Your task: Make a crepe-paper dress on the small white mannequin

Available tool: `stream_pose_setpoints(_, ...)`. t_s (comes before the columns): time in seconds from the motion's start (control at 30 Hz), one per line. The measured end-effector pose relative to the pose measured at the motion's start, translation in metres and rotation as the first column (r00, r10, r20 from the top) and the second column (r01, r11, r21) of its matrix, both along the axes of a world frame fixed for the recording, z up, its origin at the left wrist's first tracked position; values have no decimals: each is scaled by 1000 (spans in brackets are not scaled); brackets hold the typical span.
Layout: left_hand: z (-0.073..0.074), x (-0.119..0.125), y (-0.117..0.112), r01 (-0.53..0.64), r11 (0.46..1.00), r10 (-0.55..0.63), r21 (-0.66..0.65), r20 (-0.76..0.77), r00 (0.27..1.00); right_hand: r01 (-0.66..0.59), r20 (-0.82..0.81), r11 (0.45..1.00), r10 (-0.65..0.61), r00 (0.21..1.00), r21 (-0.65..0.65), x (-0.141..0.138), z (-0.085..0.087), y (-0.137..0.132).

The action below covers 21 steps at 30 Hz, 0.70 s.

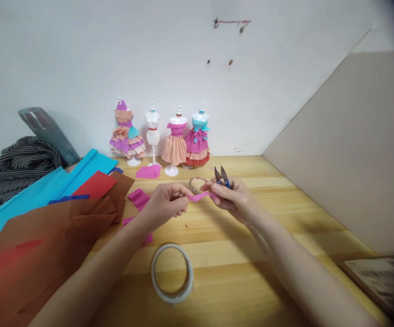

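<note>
Between my two hands a narrow magenta strip of crepe paper (199, 196) is stretched over the table. My left hand (169, 200) pinches its left end. The fingers of my right hand (231, 197) grip the other end and also hold a pair of thread snips (221, 176), blades apart and pointing up. Behind the strip sits a small round dish (197, 184) with pale contents, partly covered by my right fingers. More magenta pieces (138, 198) lie left of my left hand, some hidden by my forearm. A roll of tape (172, 273) lies flat nearer to me.
Along the wall stand small dress forms, one bare (153, 129) and others in paper dresses (175, 147). Brown, red and blue paper sheets (53, 222) spread over the left side, beside striped cloth (19, 163). A cardboard piece (377, 277) lies at right by a side panel (353, 136).
</note>
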<state>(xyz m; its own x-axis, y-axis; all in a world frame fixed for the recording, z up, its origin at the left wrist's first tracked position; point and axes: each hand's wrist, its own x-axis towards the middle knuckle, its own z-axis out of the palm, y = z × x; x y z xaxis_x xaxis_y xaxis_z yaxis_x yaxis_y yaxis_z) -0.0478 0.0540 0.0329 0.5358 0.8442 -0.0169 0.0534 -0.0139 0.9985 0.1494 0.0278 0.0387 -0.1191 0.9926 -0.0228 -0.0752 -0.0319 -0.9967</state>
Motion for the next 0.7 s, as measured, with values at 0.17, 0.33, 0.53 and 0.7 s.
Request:
stream_pose_setpoints(0.17, 2, -3, 2, -17, 999, 17, -48, -7, 1000, 21, 127, 1000, -21, 992, 3, 1, 0, 1)
stream_pose_setpoints(0.33, -2, -6, 4, -1, 998, 1, -61, 4, 1000, -105, -2, 994, 105, 994, -1, 1, 3, 0)
stream_pose_setpoints(0.53, -3, -7, 6, 17, 999, -17, -32, -1, 1000, -47, 58, 999, 46, 997, 8, -1, -1, 1)
stream_pose_setpoints(0.7, -4, -10, 8, 116, 989, -111, -92, 57, 992, -17, 37, 1000, 16, 999, 21, -2, 1, 1)
